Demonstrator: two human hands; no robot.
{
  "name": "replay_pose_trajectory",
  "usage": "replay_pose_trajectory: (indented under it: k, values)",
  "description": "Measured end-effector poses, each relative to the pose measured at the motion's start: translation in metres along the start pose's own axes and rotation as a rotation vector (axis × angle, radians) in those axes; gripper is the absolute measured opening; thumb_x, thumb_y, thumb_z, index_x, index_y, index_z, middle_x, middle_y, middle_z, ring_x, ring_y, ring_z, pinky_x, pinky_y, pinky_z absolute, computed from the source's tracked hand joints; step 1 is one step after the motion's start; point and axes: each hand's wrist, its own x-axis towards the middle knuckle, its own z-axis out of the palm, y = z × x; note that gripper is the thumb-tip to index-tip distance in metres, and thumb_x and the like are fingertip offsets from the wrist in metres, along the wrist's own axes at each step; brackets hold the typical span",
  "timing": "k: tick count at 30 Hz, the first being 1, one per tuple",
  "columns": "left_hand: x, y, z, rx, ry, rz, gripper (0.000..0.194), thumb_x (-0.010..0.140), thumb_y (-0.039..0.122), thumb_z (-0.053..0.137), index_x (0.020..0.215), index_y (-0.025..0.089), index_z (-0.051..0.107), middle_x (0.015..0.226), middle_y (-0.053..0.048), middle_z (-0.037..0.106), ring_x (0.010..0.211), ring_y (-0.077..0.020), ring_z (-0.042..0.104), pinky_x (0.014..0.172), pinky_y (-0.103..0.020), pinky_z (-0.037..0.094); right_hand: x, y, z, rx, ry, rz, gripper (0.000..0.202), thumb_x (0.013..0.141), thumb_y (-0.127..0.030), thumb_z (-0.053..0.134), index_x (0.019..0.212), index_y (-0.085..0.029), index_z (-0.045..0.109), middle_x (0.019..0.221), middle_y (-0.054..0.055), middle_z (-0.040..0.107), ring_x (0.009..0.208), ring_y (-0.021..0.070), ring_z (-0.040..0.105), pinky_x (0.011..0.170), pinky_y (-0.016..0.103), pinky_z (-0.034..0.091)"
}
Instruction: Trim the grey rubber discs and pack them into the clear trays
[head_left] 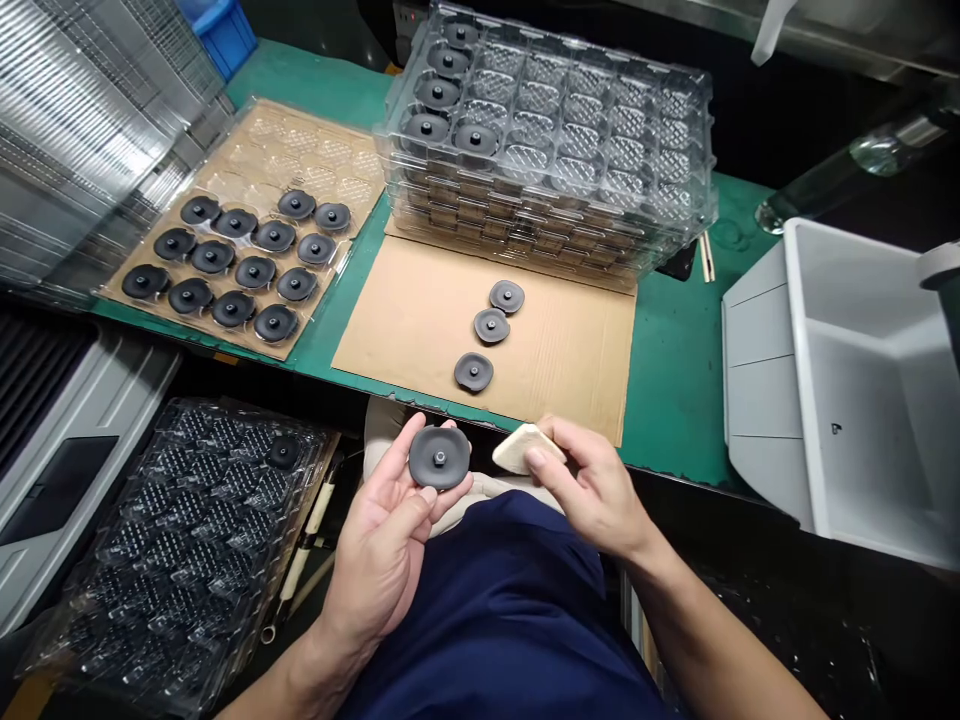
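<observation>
A round black disc [429,468] with a small raised hub at its centre rests in my left hand [390,520], held by the fingers and thumb with its dished face up. Between thumb and fingers of my right hand [589,480] is a cream-coloured pad [521,448], cloth or sponge, I cannot tell which. Pad and disc are apart. Just beyond my hands, on a flat cardboard sheet [405,320], lie a near disc [473,372], a middle disc [491,326] and a far disc [507,296].
At the back stands a stack of clear trays [540,200], with several discs in its top left pockets. A partly filled tray [300,330] lies left on the green table [675,380]. A grey bin [765,370] stands right. Below left is another clear tray [187,540] holding one disc.
</observation>
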Motion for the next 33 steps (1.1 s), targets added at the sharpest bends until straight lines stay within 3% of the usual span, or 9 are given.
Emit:
replay_pose_trajectory:
  k: [3, 9, 13, 16, 18, 21, 24, 27, 33]
  values:
    - [0.001, -0.002, 0.000, -0.020, 0.001, -0.017, 0.065, 0.091, 0.019, 0.071, 0.153, 0.021, 0.051, 0.145, -0.014, 0.064, 0.139, -0.0341, 0.055, 0.115, -0.051, 0.049, -0.011, 0.009, 0.011, 0.108, -0.089, 0.112, 0.014, 0.100, -0.030, 0.053, 0.105, -0.020, 0.061, 0.072, -0.002, 0.058, 0.060, 0.0132, 0.053, 0.057, 0.025, 0.041]
    - [-0.001, -0.015, -0.001, 0.040, 0.054, -0.047, 0.060, 0.094, 0.031, 0.070, 0.152, 0.026, 0.054, 0.144, -0.011, 0.066, 0.144, -0.0327, 0.050, 0.125, -0.049, 0.033, -0.027, 0.015, 0.039, 0.137, -0.072, 0.161, 0.043, 0.093, -0.023, 0.053, 0.136, -0.020, 0.057, 0.063, -0.008, 0.051, 0.046, 0.0104, 0.039, 0.047, 0.024, 0.030]
    - [-0.005, -0.027, -0.007, 0.145, 0.027, 0.012, 0.059, 0.098, 0.034, 0.065, 0.154, 0.028, 0.050, 0.148, -0.010, 0.063, 0.146, -0.0313, 0.048, 0.125, -0.049, 0.033, -0.029, 0.013, 0.045, 0.191, -0.152, 0.098, 0.021, 0.098, -0.024, 0.048, 0.107, -0.020, 0.066, 0.072, -0.004, 0.058, 0.055, 0.0094, 0.043, 0.057, 0.024, 0.035]
    - [-0.007, -0.033, -0.014, 0.359, -0.065, 0.101, 0.051, 0.103, 0.033, 0.056, 0.154, 0.027, 0.051, 0.148, -0.010, 0.062, 0.141, -0.0289, 0.054, 0.121, -0.046, 0.041, -0.029, 0.014, 0.047, 0.247, -0.160, 0.058, 0.026, 0.102, -0.034, 0.051, 0.082, -0.019, 0.057, 0.066, -0.005, 0.048, 0.058, 0.0094, 0.040, 0.058, 0.023, 0.034]
    - [-0.007, -0.032, -0.019, 0.605, -0.132, 0.281, 0.047, 0.104, 0.024, 0.053, 0.152, 0.028, 0.053, 0.145, -0.008, 0.066, 0.135, -0.0258, 0.061, 0.116, -0.041, 0.049, -0.029, 0.017, 0.047, 0.218, -0.136, -0.010, 0.028, 0.103, -0.034, 0.054, 0.079, -0.019, 0.055, 0.065, -0.004, 0.047, 0.058, 0.0096, 0.040, 0.057, 0.023, 0.034]
    - [-0.003, -0.026, -0.028, 0.987, -0.231, 0.858, 0.054, 0.094, 0.001, 0.061, 0.142, 0.024, 0.063, 0.139, -0.008, 0.070, 0.125, -0.0254, 0.068, 0.109, -0.040, 0.055, -0.029, 0.023, 0.044, 0.030, -0.019, -0.246, 0.016, 0.102, -0.020, 0.049, 0.100, -0.019, 0.064, 0.076, 0.001, 0.063, 0.063, 0.0123, 0.054, 0.060, 0.025, 0.043]
    - [0.003, -0.019, -0.039, 1.210, -0.390, 1.315, 0.059, 0.081, -0.013, 0.064, 0.133, 0.013, 0.069, 0.137, -0.014, 0.070, 0.124, -0.0317, 0.067, 0.106, -0.048, 0.057, -0.028, 0.027, 0.039, -0.159, 0.099, -0.447, 0.033, 0.098, -0.009, 0.044, 0.126, -0.019, 0.061, 0.086, 0.004, 0.071, 0.068, 0.0147, 0.063, 0.064, 0.027, 0.049]
    - [0.007, -0.016, -0.050, 1.320, -0.496, 1.413, 0.056, 0.079, -0.013, 0.064, 0.132, 0.005, 0.068, 0.133, -0.019, 0.071, 0.127, -0.0359, 0.065, 0.105, -0.053, 0.057, -0.028, 0.028, 0.036, -0.211, 0.139, -0.492, 0.035, 0.097, -0.008, 0.049, 0.128, -0.018, 0.059, 0.081, 0.003, 0.069, 0.063, 0.0144, 0.060, 0.060, 0.027, 0.048]
    - [0.007, -0.020, -0.057, 1.358, -0.472, 1.437, 0.059, 0.078, -0.013, 0.063, 0.134, 0.007, 0.068, 0.131, -0.019, 0.072, 0.128, -0.0365, 0.064, 0.106, -0.054, 0.056, -0.028, 0.029, 0.039, -0.193, 0.125, -0.468, 0.032, 0.096, -0.007, 0.050, 0.125, -0.016, 0.060, 0.080, 0.004, 0.066, 0.064, 0.0149, 0.058, 0.062, 0.028, 0.047]
